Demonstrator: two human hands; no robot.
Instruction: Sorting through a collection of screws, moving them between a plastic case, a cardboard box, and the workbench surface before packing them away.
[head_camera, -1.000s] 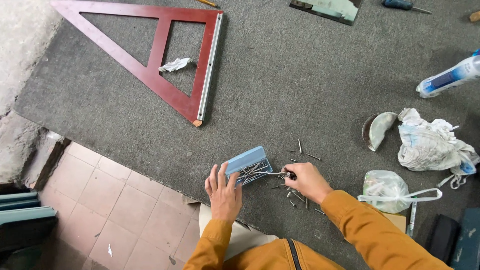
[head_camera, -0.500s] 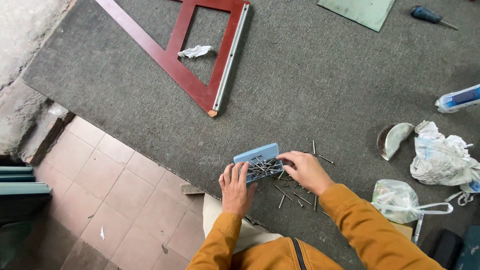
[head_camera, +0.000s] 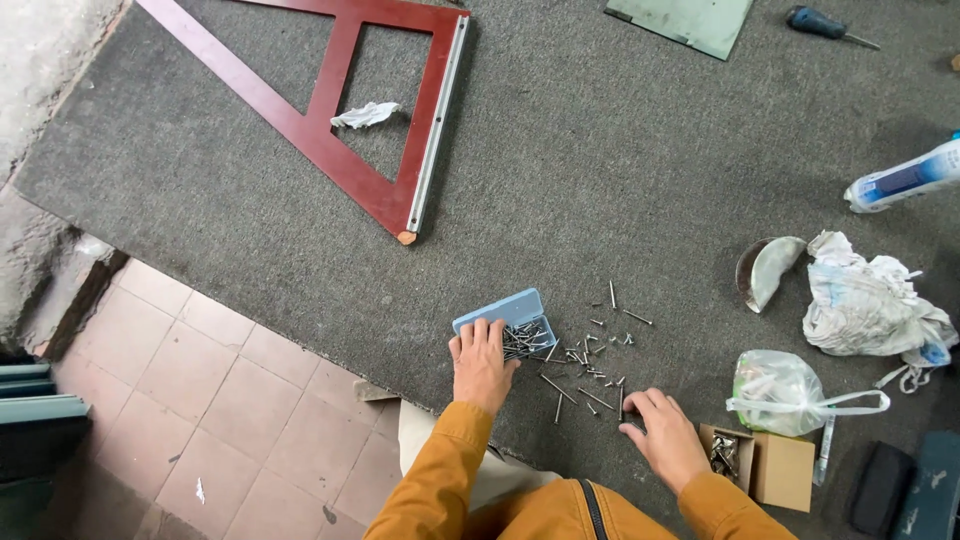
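A small blue plastic box (head_camera: 507, 308) with its lid open lies on the grey carpet (head_camera: 600, 170), holding several screws. My left hand (head_camera: 481, 362) rests flat against the box's near side, fingers touching its edge. Several loose screws (head_camera: 590, 360) are scattered on the carpet to the right of the box. My right hand (head_camera: 661, 436) is low on the carpet at the near end of the scatter, fingers curled towards a screw; whether it grips one is unclear. Both sleeves are orange.
A small cardboard box (head_camera: 770, 465) of screws sits beside my right hand. A knotted clear bag (head_camera: 790, 392), a crumpled white bag (head_camera: 872, 300), a sealant tube (head_camera: 905, 178), a screwdriver (head_camera: 825, 24) and a red triangular frame (head_camera: 350, 120) lie around. Tiled floor (head_camera: 230, 400) borders the carpet's left edge.
My right hand has left the blue box and moved down and right to the loose screws near the cardboard box. The left hand stays at the blue box. The view shifted slightly.
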